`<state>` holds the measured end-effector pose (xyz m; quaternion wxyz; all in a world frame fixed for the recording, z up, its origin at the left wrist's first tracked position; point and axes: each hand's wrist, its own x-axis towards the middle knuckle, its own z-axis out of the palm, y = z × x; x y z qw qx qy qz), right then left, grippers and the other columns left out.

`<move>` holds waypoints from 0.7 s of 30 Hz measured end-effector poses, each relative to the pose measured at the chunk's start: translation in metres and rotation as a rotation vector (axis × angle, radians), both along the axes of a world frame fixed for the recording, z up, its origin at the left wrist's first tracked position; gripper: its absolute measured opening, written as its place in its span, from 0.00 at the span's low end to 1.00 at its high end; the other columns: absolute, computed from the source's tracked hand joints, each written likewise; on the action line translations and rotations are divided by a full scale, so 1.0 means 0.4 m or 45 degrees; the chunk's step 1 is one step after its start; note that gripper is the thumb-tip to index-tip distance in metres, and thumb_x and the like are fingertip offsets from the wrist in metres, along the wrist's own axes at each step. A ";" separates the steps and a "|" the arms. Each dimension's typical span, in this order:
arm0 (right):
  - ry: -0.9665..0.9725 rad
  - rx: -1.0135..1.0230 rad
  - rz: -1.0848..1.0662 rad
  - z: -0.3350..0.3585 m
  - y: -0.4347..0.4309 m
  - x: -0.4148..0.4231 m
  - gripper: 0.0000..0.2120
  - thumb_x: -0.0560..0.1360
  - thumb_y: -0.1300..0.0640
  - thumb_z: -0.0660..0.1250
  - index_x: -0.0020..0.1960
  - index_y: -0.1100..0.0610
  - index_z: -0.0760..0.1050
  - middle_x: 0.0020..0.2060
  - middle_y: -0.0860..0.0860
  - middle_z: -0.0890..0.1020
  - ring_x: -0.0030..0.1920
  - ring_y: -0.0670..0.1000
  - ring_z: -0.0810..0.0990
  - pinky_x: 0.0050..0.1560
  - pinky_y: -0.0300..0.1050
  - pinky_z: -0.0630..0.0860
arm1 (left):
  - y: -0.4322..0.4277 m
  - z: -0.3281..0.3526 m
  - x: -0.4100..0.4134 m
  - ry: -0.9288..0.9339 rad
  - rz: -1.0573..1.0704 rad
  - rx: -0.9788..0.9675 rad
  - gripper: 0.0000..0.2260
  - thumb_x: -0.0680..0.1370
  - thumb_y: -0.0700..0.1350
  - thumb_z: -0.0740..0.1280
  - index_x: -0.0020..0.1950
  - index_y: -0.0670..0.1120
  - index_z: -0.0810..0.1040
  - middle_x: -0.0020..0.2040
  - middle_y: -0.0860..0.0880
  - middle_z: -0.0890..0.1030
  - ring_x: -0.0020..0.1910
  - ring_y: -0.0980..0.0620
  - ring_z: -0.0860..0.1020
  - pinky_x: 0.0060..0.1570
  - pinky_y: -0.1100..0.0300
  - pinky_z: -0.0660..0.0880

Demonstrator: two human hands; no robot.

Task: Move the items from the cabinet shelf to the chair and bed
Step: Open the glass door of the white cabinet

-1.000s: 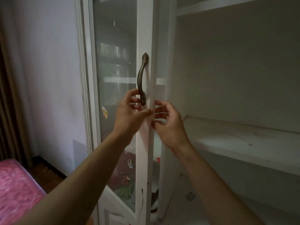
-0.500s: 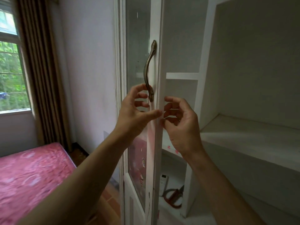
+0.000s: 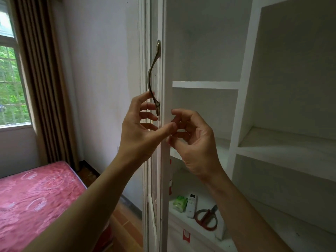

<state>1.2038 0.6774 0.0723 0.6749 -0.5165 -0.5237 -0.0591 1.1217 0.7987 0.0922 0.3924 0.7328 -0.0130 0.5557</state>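
A: Window point(image 3: 11, 84) and brown curtain point(image 3: 43, 79) at far left; below them the bed point(image 3: 36, 200), pink cover, bare surface showing. Drop zone, I judge. No chair in view.

B: Moving right?

A: Cabinet door point(image 3: 161, 160), swung out, seen nearly edge-on. Bronze handle point(image 3: 154, 77) on its left face. Left hand point(image 3: 140, 131) beside the handle's lower end, fingertips close to it, thumb reaching across the door edge. Grip apart, nothing clamped.

B: Right hand?

A: Right hand point(image 3: 194, 142) on the other side of the same edge, fingers curled loosely, empty. Whether it touches the edge, I cannot tell. Both hands flank the door, probably to steady or swing it so it stays out of the reach path.

B: Task items?

A: Low shelf point(image 3: 220, 231), inside the cabinet, right of the door: green tissue pack point(image 3: 180, 203), white remote point(image 3: 191, 205) just beside it, red-handled scissors point(image 3: 207, 217) near the remote. All untouched; transfer not begun.

B: Clearance?

A: Upper shelves point(image 3: 205, 84) bare. The opening is wide, but the door edge stands near the tissue pack side. Judgement: approach from the right of the edge, reach down under the middle shelf. Scissors point toward the back, handles forward, so handles are the safer pick.
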 end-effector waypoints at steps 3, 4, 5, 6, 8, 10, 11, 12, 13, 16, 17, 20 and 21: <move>-0.014 -0.002 0.014 -0.003 0.040 -0.042 0.23 0.74 0.68 0.74 0.63 0.49 0.75 0.49 0.45 0.80 0.55 0.50 0.83 0.57 0.48 0.84 | 0.040 -0.005 -0.041 0.001 0.025 0.058 0.38 0.68 0.46 0.81 0.74 0.49 0.67 0.57 0.53 0.77 0.54 0.53 0.80 0.45 0.66 0.80; -0.018 0.000 0.021 -0.003 0.052 -0.054 0.23 0.74 0.68 0.74 0.63 0.49 0.75 0.49 0.44 0.80 0.54 0.49 0.83 0.56 0.47 0.84 | 0.053 -0.007 -0.054 0.000 0.025 0.069 0.38 0.68 0.48 0.80 0.74 0.49 0.67 0.58 0.53 0.77 0.55 0.53 0.80 0.45 0.65 0.81; -0.023 0.004 0.027 -0.003 0.065 -0.067 0.23 0.74 0.69 0.74 0.63 0.49 0.76 0.49 0.44 0.81 0.54 0.49 0.83 0.56 0.47 0.84 | 0.067 -0.010 -0.067 -0.003 0.020 0.072 0.38 0.68 0.50 0.80 0.75 0.49 0.67 0.59 0.52 0.78 0.55 0.52 0.81 0.45 0.63 0.81; -0.032 0.008 0.032 -0.003 0.080 -0.079 0.23 0.74 0.69 0.74 0.63 0.49 0.76 0.49 0.44 0.81 0.54 0.49 0.83 0.56 0.46 0.84 | 0.080 -0.012 -0.082 -0.012 0.011 0.071 0.39 0.68 0.52 0.79 0.75 0.49 0.67 0.59 0.51 0.78 0.55 0.51 0.81 0.46 0.61 0.82; -0.060 0.022 0.030 -0.006 0.107 -0.106 0.24 0.74 0.69 0.73 0.64 0.50 0.75 0.51 0.46 0.81 0.55 0.50 0.83 0.56 0.45 0.84 | 0.105 -0.018 -0.111 -0.029 0.011 0.065 0.38 0.68 0.53 0.78 0.74 0.48 0.67 0.59 0.51 0.79 0.56 0.51 0.81 0.46 0.60 0.82; -0.083 0.032 0.027 -0.010 0.137 -0.134 0.24 0.74 0.69 0.73 0.65 0.51 0.75 0.53 0.50 0.81 0.56 0.50 0.83 0.56 0.43 0.83 | 0.131 -0.023 -0.140 -0.032 0.059 0.064 0.36 0.68 0.52 0.79 0.73 0.47 0.68 0.59 0.50 0.79 0.55 0.52 0.82 0.46 0.60 0.83; -0.092 0.030 0.027 -0.012 0.151 -0.146 0.24 0.74 0.69 0.72 0.66 0.51 0.75 0.55 0.51 0.81 0.57 0.50 0.83 0.56 0.43 0.83 | 0.142 -0.026 -0.154 -0.033 0.101 0.060 0.34 0.68 0.51 0.79 0.70 0.47 0.70 0.58 0.50 0.79 0.53 0.52 0.82 0.44 0.61 0.83; -0.108 0.022 0.020 -0.012 0.168 -0.159 0.24 0.74 0.69 0.72 0.66 0.51 0.75 0.57 0.52 0.80 0.57 0.49 0.82 0.56 0.42 0.82 | 0.155 -0.029 -0.171 -0.042 0.155 0.055 0.30 0.69 0.51 0.80 0.66 0.46 0.72 0.57 0.50 0.79 0.52 0.52 0.82 0.42 0.62 0.82; -0.134 0.013 -0.003 -0.012 0.180 -0.168 0.25 0.74 0.69 0.73 0.66 0.51 0.74 0.59 0.52 0.80 0.58 0.48 0.82 0.55 0.42 0.83 | 0.163 -0.031 -0.182 -0.058 0.215 0.063 0.26 0.69 0.50 0.80 0.61 0.47 0.73 0.56 0.49 0.79 0.50 0.52 0.82 0.40 0.64 0.81; -0.263 -0.013 -0.135 -0.008 0.229 -0.196 0.25 0.73 0.64 0.76 0.67 0.50 0.74 0.60 0.48 0.78 0.55 0.45 0.80 0.51 0.36 0.81 | 0.195 -0.033 -0.218 -0.114 0.385 0.144 0.19 0.70 0.47 0.79 0.54 0.48 0.73 0.52 0.49 0.79 0.46 0.53 0.81 0.37 0.68 0.79; -0.300 -0.012 -0.180 -0.008 0.245 -0.205 0.26 0.73 0.62 0.76 0.68 0.50 0.74 0.60 0.46 0.77 0.55 0.44 0.79 0.51 0.33 0.79 | 0.206 -0.035 -0.226 -0.131 0.416 0.171 0.18 0.70 0.46 0.79 0.54 0.48 0.74 0.51 0.48 0.79 0.46 0.53 0.81 0.37 0.68 0.79; -0.339 0.014 -0.208 -0.013 0.298 -0.232 0.28 0.72 0.63 0.76 0.69 0.52 0.74 0.63 0.47 0.78 0.59 0.43 0.79 0.55 0.34 0.78 | 0.241 -0.041 -0.251 -0.163 0.479 0.210 0.17 0.71 0.44 0.78 0.56 0.45 0.77 0.53 0.46 0.81 0.46 0.54 0.82 0.38 0.66 0.81; -0.331 0.022 -0.195 -0.017 0.320 -0.242 0.28 0.72 0.64 0.76 0.70 0.53 0.73 0.63 0.48 0.77 0.61 0.44 0.79 0.59 0.38 0.80 | 0.255 -0.044 -0.260 -0.167 0.495 0.214 0.17 0.72 0.44 0.78 0.57 0.43 0.78 0.53 0.46 0.81 0.46 0.54 0.82 0.39 0.65 0.81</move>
